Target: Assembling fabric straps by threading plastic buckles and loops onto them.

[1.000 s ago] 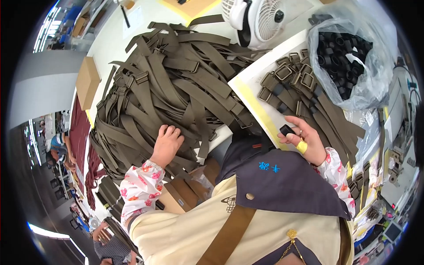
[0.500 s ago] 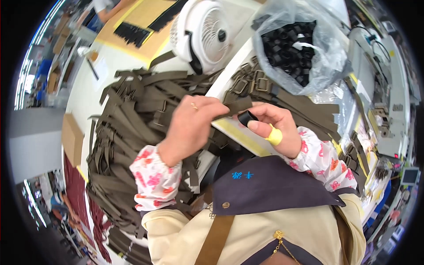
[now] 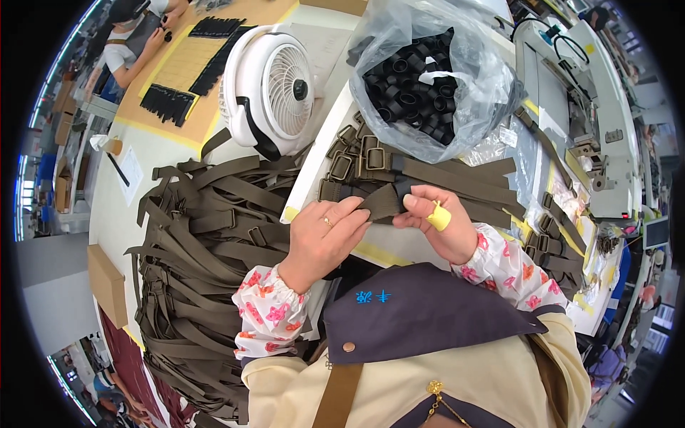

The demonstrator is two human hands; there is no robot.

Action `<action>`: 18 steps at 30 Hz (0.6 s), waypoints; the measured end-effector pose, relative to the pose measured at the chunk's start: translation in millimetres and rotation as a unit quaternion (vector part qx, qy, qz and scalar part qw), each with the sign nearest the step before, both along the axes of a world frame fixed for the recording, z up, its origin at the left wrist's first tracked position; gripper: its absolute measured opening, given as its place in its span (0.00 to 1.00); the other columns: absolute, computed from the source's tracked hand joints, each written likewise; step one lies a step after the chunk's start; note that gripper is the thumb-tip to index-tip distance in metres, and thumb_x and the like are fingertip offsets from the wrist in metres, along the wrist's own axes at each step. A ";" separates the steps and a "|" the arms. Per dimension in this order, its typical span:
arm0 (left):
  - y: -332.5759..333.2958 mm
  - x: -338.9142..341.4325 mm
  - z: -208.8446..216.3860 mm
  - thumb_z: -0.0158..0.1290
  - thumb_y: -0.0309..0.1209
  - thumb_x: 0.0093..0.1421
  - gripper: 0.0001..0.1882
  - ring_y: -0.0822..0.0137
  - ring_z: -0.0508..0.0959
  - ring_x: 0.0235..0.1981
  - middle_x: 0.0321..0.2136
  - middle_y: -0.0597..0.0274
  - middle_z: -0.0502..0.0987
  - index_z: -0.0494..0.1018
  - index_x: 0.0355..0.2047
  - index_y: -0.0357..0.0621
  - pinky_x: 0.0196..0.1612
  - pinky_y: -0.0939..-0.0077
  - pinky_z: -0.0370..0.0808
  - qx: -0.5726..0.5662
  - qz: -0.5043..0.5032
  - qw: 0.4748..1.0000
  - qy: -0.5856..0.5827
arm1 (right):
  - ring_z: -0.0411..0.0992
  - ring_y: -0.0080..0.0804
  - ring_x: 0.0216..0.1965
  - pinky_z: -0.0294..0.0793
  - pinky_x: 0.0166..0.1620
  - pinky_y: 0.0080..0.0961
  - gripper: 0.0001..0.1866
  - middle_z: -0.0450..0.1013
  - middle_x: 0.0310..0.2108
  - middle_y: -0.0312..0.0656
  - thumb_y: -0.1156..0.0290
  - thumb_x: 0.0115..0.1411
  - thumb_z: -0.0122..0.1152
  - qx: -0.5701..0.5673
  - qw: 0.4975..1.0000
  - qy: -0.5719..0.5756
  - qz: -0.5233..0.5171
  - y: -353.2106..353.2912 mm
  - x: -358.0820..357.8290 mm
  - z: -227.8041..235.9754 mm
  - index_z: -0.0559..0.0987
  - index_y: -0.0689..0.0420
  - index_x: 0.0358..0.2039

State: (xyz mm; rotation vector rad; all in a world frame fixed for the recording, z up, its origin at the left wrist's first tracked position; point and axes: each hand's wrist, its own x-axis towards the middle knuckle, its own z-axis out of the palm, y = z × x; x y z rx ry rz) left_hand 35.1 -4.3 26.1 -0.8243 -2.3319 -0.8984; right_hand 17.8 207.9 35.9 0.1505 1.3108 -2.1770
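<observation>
Head view: left grip [image 3: 321,234], now off the pile [image 3: 193,274], pinches a strap [image 3: 382,203], right grip [image 3: 448,230] a black loop [image 3: 404,190].

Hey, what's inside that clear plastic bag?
Inside the plastic bag: many small black loops, with a white scrap on top. Whatever lies beneath the top layer is covered.

Wht fan [image 3: 287,89] on wht tbl [image 3: 110,217], cardbd box [image 3: 106,285] at its L edge

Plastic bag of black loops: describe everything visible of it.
The plastic bag is translucent and crumpled, its mouth spread wide open. Many short, hollow black loops lie jumbled inside, with a white scrap on top. It sits beyond the olive-brown webbing straps; contact is unclear. The left hand and right hand are apart from it.
</observation>
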 end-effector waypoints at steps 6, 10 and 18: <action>-3.9 8.8 0.9 0.57 0.23 0.38 0.14 0.68 0.72 0.23 0.34 0.62 0.75 0.73 0.30 0.41 0.23 0.76 0.68 -0.077 -0.073 0.994 -0.009 | 0.76 0.30 0.31 0.73 0.35 0.22 0.10 0.74 0.24 0.40 0.67 0.56 0.58 0.050 0.992 -0.055 0.103 11.0 -4.2 -3.4 0.72 0.60 0.25; 0.1 15.9 -0.2 0.54 0.25 0.38 0.14 0.71 0.71 0.24 0.36 0.65 0.75 0.73 0.30 0.41 0.23 0.77 0.68 -0.101 -0.135 0.985 -0.027 | 0.77 0.32 0.29 0.75 0.33 0.21 0.11 0.74 0.22 0.43 0.67 0.57 0.58 0.046 0.966 -0.117 0.228 26.1 -8.7 -17.3 0.71 0.59 0.23; 4.3 17.2 8.2 0.54 0.25 0.40 0.10 0.72 0.69 0.22 0.34 0.66 0.74 0.72 0.27 0.43 0.23 0.80 0.69 -0.117 -0.186 0.974 -0.064 | 0.76 0.29 0.24 0.75 0.31 0.20 0.11 0.76 0.26 0.48 0.67 0.56 0.57 0.043 0.926 -0.111 0.358 33.7 -15.7 -24.1 0.75 0.64 0.29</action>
